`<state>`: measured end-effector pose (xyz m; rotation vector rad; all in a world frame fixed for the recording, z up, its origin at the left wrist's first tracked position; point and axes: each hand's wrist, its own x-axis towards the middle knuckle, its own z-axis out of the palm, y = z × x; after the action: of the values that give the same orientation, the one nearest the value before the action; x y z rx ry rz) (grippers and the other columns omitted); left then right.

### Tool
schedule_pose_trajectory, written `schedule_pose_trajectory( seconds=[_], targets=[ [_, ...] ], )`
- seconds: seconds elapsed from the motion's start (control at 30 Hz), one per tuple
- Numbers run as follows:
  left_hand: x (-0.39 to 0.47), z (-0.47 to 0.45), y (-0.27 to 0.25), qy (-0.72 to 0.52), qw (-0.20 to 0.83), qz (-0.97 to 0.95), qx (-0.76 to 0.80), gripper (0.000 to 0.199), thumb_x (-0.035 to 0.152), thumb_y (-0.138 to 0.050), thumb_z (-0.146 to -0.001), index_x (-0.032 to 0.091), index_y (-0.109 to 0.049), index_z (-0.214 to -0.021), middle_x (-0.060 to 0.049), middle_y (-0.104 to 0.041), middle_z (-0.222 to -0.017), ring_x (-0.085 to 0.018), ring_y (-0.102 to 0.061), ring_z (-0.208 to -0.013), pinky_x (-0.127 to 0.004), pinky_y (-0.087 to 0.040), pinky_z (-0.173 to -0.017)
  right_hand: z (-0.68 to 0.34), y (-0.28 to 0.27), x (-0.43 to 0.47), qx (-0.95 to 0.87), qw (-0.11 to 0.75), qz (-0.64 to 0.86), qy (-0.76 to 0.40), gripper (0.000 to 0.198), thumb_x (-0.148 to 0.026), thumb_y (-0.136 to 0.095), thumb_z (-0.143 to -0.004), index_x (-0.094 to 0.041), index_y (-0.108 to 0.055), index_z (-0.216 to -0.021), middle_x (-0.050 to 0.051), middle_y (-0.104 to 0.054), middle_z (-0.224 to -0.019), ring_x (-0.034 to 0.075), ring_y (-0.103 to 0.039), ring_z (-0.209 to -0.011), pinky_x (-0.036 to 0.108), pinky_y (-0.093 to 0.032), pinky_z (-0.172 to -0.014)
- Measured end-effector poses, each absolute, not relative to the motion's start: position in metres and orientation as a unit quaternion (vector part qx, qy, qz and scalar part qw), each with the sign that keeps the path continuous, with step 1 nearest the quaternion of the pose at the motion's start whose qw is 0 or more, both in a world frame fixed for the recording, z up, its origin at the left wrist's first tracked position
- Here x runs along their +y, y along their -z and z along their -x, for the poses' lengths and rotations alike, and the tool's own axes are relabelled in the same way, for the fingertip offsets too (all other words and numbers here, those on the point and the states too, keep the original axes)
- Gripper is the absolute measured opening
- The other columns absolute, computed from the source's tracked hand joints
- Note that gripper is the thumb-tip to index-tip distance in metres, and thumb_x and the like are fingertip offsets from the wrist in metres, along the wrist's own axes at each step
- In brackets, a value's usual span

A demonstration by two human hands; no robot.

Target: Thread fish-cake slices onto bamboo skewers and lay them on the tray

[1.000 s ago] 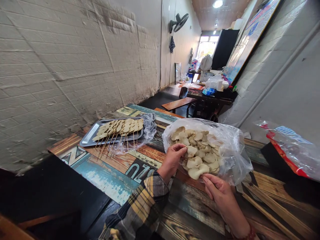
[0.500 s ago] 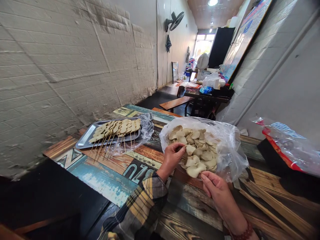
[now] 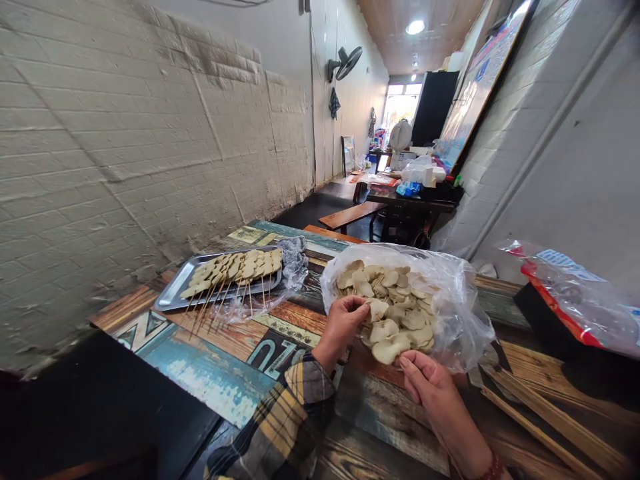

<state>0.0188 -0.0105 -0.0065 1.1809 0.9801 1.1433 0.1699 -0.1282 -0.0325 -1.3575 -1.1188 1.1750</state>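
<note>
Thin, pale beige food slices (image 3: 395, 293) lie heaped in an open clear plastic bag (image 3: 463, 300) on the table. My left hand (image 3: 343, 327) is at the heap's left side, its thumb and fingertips pinched on the edge of a slice (image 3: 377, 309). At the near edge of the heap, my right hand (image 3: 430, 383) is closed in a pinch beside the nearest slice (image 3: 390, 348). What sits between its fingertips is hidden. To the left, a metal tray (image 3: 175, 293) bears rows of similar slices threaded on thin wooden skewers (image 3: 251, 300), whose ends stick out toward me.
Bamboo sticks (image 3: 550, 413) lie at the right of the patterned wood table (image 3: 210, 370). Behind them is a red-edged clear package (image 3: 565, 293). Crumpled plastic (image 3: 294, 260) sits by the tray. A bench (image 3: 353, 215) and a cluttered table stand farther back.
The view has tilted slightly up, so the scene sits a little lower. Both hands stay pinched at nearly the same places by the slices.
</note>
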Motion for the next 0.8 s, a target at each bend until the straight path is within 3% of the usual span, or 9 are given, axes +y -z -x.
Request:
schedule_pose_trajectory(
  seconds=[0.33,0.43,0.6,0.8],
  targets=[
    [-0.0131,-0.0206,0.0027,-0.464,0.546,-0.555,0.422,0.017,0.030,-0.069,-0.067,0.013,-0.068,-0.063,0.000,-0.059,-0.059,-0.010,-0.047,-0.056,-0.021,-0.035,-0.055,-0.1693,0.0254,-0.1285,-0.465,0.486,0.571,-0.471,0.043,-0.062,-0.055,-0.081,-0.020,-0.055,-0.071,-0.009,-0.036,-0.045,0.009,-0.027,-0.042,0.023,-0.023,-0.044],
    [-0.0141,-0.0219,0.0026,-0.461,0.588,-0.534,0.396,0.019,0.031,-0.072,-0.065,0.013,-0.068,-0.064,0.000,-0.059,-0.062,-0.010,-0.047,-0.058,-0.021,-0.035,-0.056,-0.1706,0.0262,-0.1275,-0.465,0.495,0.562,-0.472,0.040,-0.059,-0.055,-0.082,-0.020,-0.055,-0.072,-0.009,-0.036,-0.045,0.009,-0.027,-0.042,0.023,-0.023,-0.044],
    [-0.0149,-0.0231,0.0014,-0.467,0.697,-0.423,0.342,0.036,0.043,-0.078,-0.063,0.013,-0.071,-0.083,-0.002,-0.063,-0.075,-0.009,-0.051,-0.062,-0.021,-0.038,-0.057,-0.1730,0.0284,-0.1272,-0.461,0.509,0.546,-0.480,0.037,-0.056,-0.057,-0.082,-0.020,-0.054,-0.074,-0.009,-0.037,-0.046,0.009,-0.027,-0.042,0.024,-0.022,-0.044],
    [-0.0192,-0.0246,-0.0009,-0.440,0.763,-0.363,0.304,0.043,0.050,-0.081,-0.059,0.013,-0.068,-0.076,-0.002,-0.061,-0.075,-0.010,-0.053,-0.065,-0.023,-0.041,-0.060,-0.1740,0.0310,-0.1280,-0.467,0.508,0.545,-0.477,0.036,-0.055,-0.056,-0.084,-0.020,-0.055,-0.075,-0.009,-0.037,-0.045,0.009,-0.027,-0.042,0.024,-0.022,-0.045]
  ],
)
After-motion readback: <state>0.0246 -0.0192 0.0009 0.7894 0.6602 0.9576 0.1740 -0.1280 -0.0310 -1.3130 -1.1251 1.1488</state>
